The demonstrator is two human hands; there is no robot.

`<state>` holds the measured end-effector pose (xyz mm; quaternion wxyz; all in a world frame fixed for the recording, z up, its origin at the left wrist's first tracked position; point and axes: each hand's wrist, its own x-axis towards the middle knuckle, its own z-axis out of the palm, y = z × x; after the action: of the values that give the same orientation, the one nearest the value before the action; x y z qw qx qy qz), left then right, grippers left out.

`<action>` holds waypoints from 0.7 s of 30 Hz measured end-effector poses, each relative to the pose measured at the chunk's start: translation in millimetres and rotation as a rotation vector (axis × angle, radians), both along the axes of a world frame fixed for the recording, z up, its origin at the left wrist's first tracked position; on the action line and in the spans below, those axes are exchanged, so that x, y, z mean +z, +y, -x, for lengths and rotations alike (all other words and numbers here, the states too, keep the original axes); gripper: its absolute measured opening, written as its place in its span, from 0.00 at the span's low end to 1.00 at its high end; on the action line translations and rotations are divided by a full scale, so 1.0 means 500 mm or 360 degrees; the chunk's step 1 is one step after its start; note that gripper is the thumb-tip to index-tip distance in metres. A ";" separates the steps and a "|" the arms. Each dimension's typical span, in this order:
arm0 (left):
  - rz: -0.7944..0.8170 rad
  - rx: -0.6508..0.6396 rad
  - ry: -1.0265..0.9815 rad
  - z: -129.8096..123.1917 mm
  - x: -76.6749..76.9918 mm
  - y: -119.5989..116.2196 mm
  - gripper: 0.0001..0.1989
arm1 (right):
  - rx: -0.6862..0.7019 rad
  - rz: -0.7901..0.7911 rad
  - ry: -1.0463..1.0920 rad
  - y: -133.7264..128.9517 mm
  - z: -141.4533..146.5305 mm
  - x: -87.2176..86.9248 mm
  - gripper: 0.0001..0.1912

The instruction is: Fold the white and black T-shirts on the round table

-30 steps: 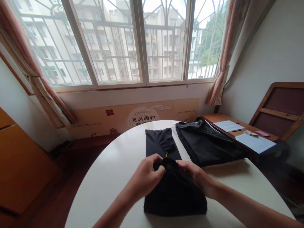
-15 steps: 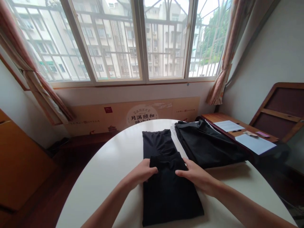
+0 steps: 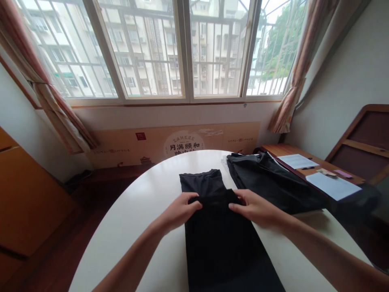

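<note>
A pair of black trousers lies lengthwise across the white round table, partly doubled over. Its elastic-looking waistband end points toward the window. My left hand pinches the left corner of the doubled-over edge between thumb and fingers. At the right corner of that same edge, my right hand grips the cloth in a similar way. The held edge looks slightly raised over the layer beneath. The near end of the trousers runs out of view at the bottom.
More dark folded clothing lies at the table's right, with a bit of white cloth at its far-left corner. Beyond it, a wooden desk holds papers. A window and curtains are behind.
Both hands have moved a little away from me with the doubled-over edge. The near fold of the trousers has gone out of view below. The camera view has shifted slightly.
</note>
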<state>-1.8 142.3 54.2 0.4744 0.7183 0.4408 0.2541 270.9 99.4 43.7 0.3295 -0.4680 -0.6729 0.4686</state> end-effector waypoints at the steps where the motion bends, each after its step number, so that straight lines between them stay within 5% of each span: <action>1: 0.0025 0.0075 -0.0159 0.000 0.003 0.017 0.11 | 0.0026 0.0002 0.0077 0.029 -0.001 0.015 0.21; 5: 0.0228 0.0553 -0.0540 -0.008 0.015 0.110 0.13 | -0.0218 -0.0154 -0.0086 0.173 0.012 0.049 0.14; 7: 0.0291 0.0794 -0.0453 -0.014 0.007 0.152 0.15 | -0.0549 -0.0235 -0.0472 0.234 0.025 0.046 0.13; 10: 0.0344 0.0976 -0.0173 -0.008 -0.024 0.173 0.18 | -0.0713 -0.0374 -0.0921 0.266 0.040 0.023 0.23; 15: 0.0119 0.0806 0.0428 0.029 -0.061 0.087 0.43 | -0.0395 -0.0789 -0.0976 0.135 0.062 -0.042 0.29; 21: -0.0189 0.0485 0.1153 -0.005 -0.023 -0.044 0.38 | 0.0115 -0.0782 -0.0831 -0.055 0.111 -0.111 0.38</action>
<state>0.8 120.2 42.5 0.2028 0.7139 0.6658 0.0769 215.2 71.7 -11.6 0.2323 -0.4547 -0.8431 0.1687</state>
